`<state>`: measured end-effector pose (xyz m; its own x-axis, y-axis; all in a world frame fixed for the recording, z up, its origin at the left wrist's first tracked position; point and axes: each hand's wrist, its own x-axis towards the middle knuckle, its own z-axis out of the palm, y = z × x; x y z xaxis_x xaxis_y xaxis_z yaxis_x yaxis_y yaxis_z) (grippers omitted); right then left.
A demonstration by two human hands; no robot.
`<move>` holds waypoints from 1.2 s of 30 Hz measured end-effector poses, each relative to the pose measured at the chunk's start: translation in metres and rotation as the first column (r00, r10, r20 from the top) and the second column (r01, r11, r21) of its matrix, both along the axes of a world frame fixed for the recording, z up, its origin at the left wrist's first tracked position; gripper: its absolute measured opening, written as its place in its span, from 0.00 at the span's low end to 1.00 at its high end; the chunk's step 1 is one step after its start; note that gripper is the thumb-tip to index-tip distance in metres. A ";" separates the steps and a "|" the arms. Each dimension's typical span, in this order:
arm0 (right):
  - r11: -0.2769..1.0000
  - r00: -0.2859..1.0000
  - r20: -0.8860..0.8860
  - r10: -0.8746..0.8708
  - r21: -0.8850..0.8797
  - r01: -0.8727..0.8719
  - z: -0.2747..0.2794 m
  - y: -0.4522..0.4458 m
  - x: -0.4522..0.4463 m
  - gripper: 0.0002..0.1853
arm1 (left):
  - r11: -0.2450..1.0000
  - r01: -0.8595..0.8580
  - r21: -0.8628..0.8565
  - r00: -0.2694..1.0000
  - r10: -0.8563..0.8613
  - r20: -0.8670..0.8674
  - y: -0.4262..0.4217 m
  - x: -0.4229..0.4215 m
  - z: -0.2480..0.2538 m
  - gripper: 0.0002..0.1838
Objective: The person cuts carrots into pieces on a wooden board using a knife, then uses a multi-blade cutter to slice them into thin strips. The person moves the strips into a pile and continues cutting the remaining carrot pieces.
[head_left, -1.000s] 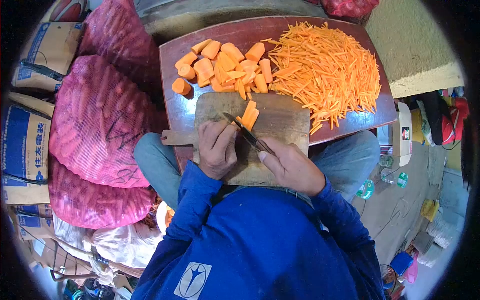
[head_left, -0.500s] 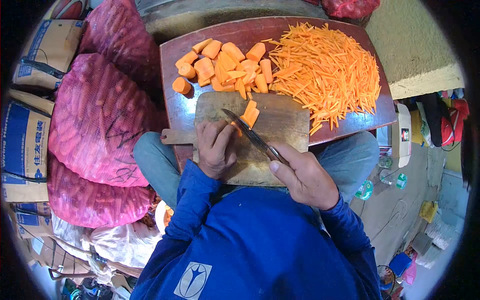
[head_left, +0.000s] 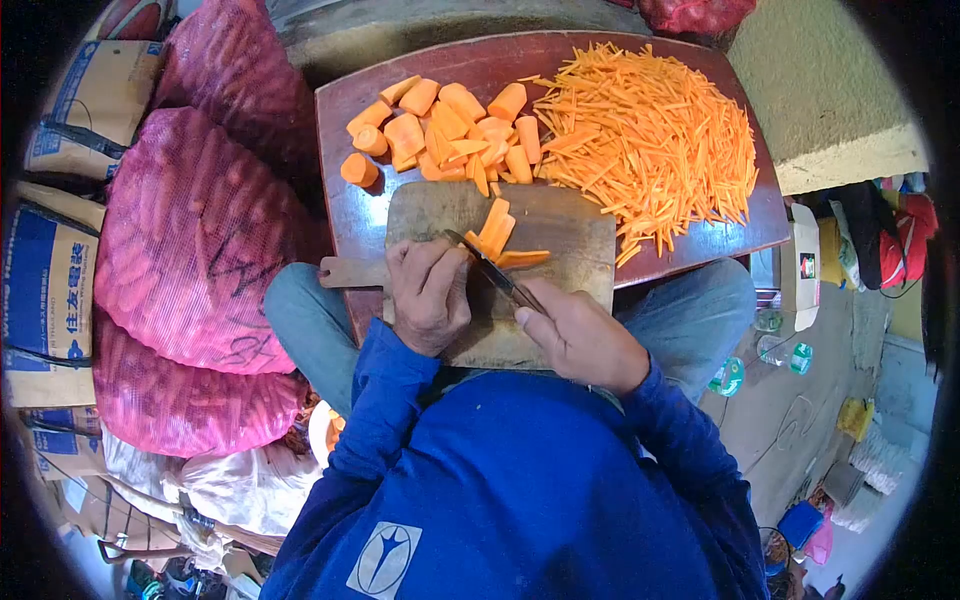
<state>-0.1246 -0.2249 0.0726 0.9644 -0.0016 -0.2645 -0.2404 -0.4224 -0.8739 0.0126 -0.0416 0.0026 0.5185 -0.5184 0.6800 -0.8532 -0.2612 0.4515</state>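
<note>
My left hand (head_left: 430, 296) is curled on the wooden cutting board (head_left: 565, 315), its bent fingers pressed over a carrot piece that is mostly hidden. In my right hand (head_left: 585, 338) is the handle of a dark-bladed knife (head_left: 490, 270). The blade slants up and left, its tip beside my left fingertips. Just past the blade lie flat carrot slices (head_left: 496, 226), with a thin carrot strip (head_left: 525, 258) to their right. Chunks of peeled carrot (head_left: 405, 134) sit behind the board, and a large heap of carrot sticks (head_left: 650, 140) is at the right.
The board rests on a low reddish-brown table (head_left: 350, 220), over my crossed legs. Pink mesh sacks of carrots (head_left: 200, 240) and cardboard boxes (head_left: 50, 290) stack up at the left. Plastic bottles (head_left: 785, 354) lie on the floor at the right.
My right hand and the knife have shifted left, closer to my left hand. A thin carrot strip now lies to the right of the blade. My left hand has barely moved.
</note>
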 end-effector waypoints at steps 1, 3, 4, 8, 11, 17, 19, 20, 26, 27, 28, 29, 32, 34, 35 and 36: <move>0.999 0.999 -0.040 0.010 0.032 -0.009 0.004 -0.002 0.002 0.14 | 1.000 0.001 -0.002 1.000 -0.001 0.007 0.000 0.002 -0.002 0.16; 0.998 1.000 0.007 -0.028 0.060 0.028 0.014 -0.001 0.001 0.14 | 1.000 0.012 0.009 1.000 -0.012 0.010 0.003 0.003 -0.007 0.18; 0.994 0.997 0.047 -0.064 0.092 0.060 0.020 0.001 0.000 0.15 | 1.000 0.006 0.011 1.000 -0.007 0.008 0.004 0.003 -0.008 0.18; 0.995 0.994 0.059 -0.087 0.058 0.084 0.043 0.001 -0.005 0.16 | 1.000 0.007 0.007 0.998 -0.008 0.063 0.005 0.006 -0.005 0.20; 0.997 0.993 0.095 -0.071 0.045 0.067 0.046 0.001 -0.008 0.17 | 1.000 0.014 0.004 0.999 -0.015 0.038 0.004 0.005 -0.003 0.21; 0.996 0.992 0.103 -0.074 0.061 0.068 0.049 0.001 -0.008 0.16 | 1.000 0.007 0.007 1.000 -0.007 0.023 0.006 0.004 -0.004 0.20; 0.998 0.996 0.065 -0.056 0.043 0.053 0.048 0.000 -0.008 0.16 | 1.000 0.021 0.008 0.999 -0.021 0.030 0.004 0.006 -0.003 0.20; 0.998 0.996 0.064 -0.056 0.043 0.053 0.047 0.000 -0.008 0.16 | 1.000 0.013 0.000 0.999 -0.013 0.037 0.003 0.006 -0.003 0.20; 0.998 0.998 0.041 -0.057 -0.012 0.057 0.021 0.008 -0.010 0.17 | 1.000 -0.004 0.009 1.000 0.003 0.023 0.006 0.002 -0.009 0.16; 0.999 0.999 -0.007 -0.043 -0.026 0.043 0.011 0.008 -0.008 0.17 | 1.000 -0.013 0.002 1.000 0.013 0.004 0.005 0.002 -0.008 0.16; 0.999 0.998 -0.055 -0.028 -0.039 0.026 0.006 0.007 -0.006 0.17 | 1.000 -0.015 -0.001 1.000 0.015 0.007 0.003 0.003 -0.007 0.16; 0.999 0.998 -0.053 -0.024 -0.038 0.022 0.004 0.005 -0.005 0.17 | 1.000 -0.023 -0.006 1.000 0.023 0.009 0.002 0.003 -0.005 0.16; 0.999 0.998 -0.058 -0.015 -0.037 0.013 0.011 0.002 -0.005 0.16 | 1.000 -0.012 -0.008 1.000 0.012 0.017 0.005 0.003 -0.009 0.17; 0.999 0.999 0.007 -0.042 0.033 0.041 0.017 0.002 -0.008 0.16 | 1.000 -0.014 -0.008 1.000 0.014 0.017 0.006 0.003 -0.008 0.18; 0.999 0.999 0.005 -0.035 0.036 0.035 0.023 0.003 -0.008 0.16 | 1.000 -0.005 -0.005 0.999 0.005 0.033 0.007 0.004 -0.006 0.18; 0.997 0.997 0.039 -0.062 0.056 0.060 0.032 0.003 -0.008 0.15 | 1.000 0.004 -0.001 0.999 -0.004 0.050 0.009 0.005 -0.004 0.19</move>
